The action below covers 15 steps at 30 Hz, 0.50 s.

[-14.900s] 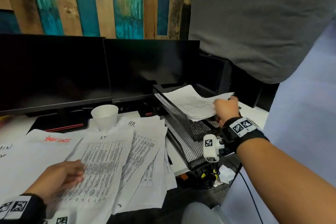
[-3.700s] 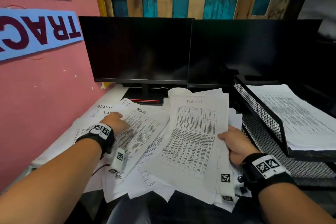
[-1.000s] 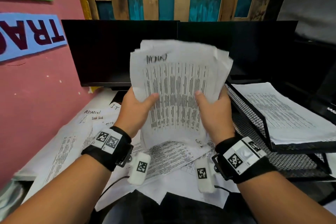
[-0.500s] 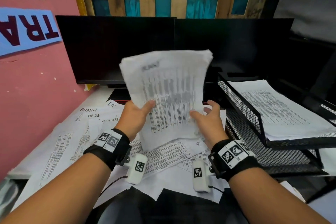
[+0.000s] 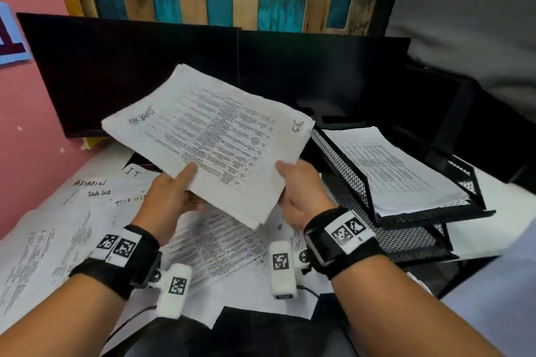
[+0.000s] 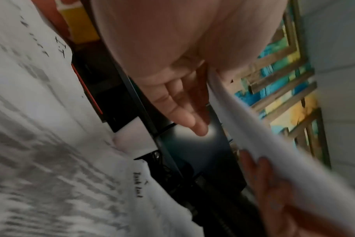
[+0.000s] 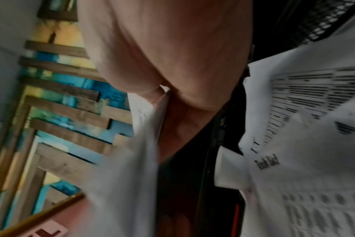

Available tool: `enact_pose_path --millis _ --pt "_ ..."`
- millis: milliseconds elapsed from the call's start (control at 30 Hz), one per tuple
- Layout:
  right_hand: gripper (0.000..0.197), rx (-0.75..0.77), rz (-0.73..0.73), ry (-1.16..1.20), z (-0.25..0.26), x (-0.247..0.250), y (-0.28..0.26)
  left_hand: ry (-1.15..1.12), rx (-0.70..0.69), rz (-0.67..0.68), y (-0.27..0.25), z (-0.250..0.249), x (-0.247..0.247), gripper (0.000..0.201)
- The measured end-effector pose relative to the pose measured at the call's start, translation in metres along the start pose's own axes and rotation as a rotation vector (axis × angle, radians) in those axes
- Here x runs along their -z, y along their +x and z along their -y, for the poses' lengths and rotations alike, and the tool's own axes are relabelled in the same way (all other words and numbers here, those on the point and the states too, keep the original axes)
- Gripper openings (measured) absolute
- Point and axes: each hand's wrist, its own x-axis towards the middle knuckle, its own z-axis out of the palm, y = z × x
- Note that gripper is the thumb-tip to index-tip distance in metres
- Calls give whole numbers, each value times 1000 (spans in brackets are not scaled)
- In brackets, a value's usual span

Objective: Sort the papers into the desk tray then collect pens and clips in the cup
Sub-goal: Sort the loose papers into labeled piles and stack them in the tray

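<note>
Both hands grip one stack of printed sheets [image 5: 214,139] in the air, tilted, above the desk: left hand [image 5: 168,200] pinches its near-left edge with thumb on top, right hand [image 5: 301,194] clamps the near-right corner. Stack's right edge sits just beside the rim of the black wire-mesh desk tray [image 5: 342,159]; its upper tier already carries flat papers [image 5: 391,168]. Loose sheets [image 5: 72,226] lie overlapped on the desk below, two dark monitors [image 5: 174,72] close behind.
</note>
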Motion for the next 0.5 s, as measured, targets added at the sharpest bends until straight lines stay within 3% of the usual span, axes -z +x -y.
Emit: enact_pose_path --millis 67,233,367,500 --pt "32 40 -56 28 18 6 -2 95 27 66 -3 14 10 44" --pt "35 175 -228 147 70 39 -15 431 95 187 -12 42 34 15" --pt "30 229 -383 215 102 75 -31 632 143 287 -17 50 40 13" --pt "35 240 -514 213 113 112 -45 714 137 301 -13 50 36 13"
